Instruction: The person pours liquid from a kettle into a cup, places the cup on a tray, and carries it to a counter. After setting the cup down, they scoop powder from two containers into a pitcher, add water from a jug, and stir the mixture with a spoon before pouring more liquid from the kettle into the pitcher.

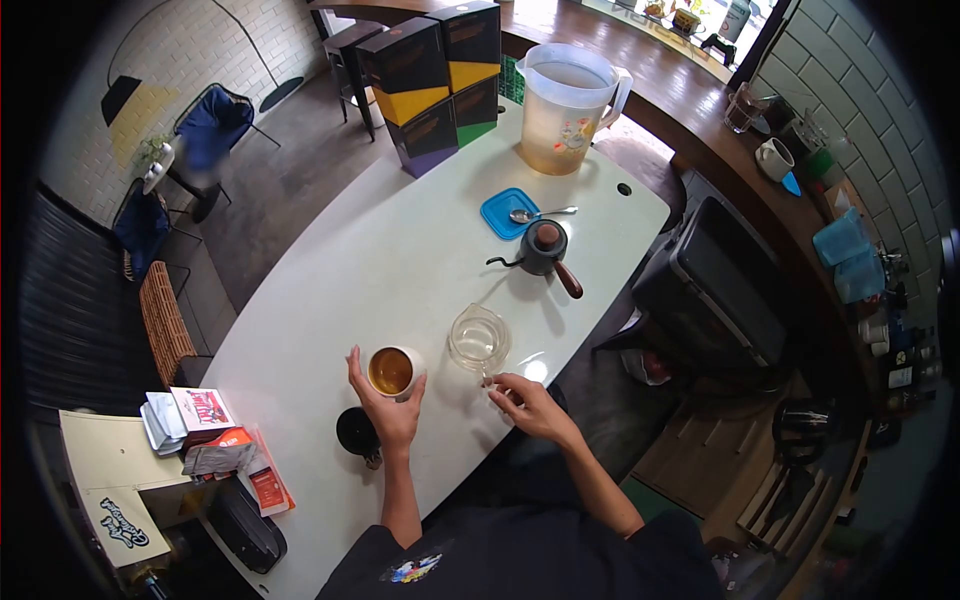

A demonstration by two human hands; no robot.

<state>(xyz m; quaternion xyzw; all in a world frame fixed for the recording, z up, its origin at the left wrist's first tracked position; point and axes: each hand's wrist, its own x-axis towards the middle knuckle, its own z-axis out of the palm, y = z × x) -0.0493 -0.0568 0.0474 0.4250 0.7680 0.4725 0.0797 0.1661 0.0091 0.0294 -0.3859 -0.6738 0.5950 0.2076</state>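
Lower centre: left hand (393,412) curls round white rounded cup (418,366), seemingly steadying brown liquid (390,370). Right hand (530,405) pinches clear glass pitcher (478,338) by handle (487,379), likely for control.

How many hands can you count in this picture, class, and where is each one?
2. The left hand is around the cup; the right hand is at the handle of the glass pitcher. No other hands show.
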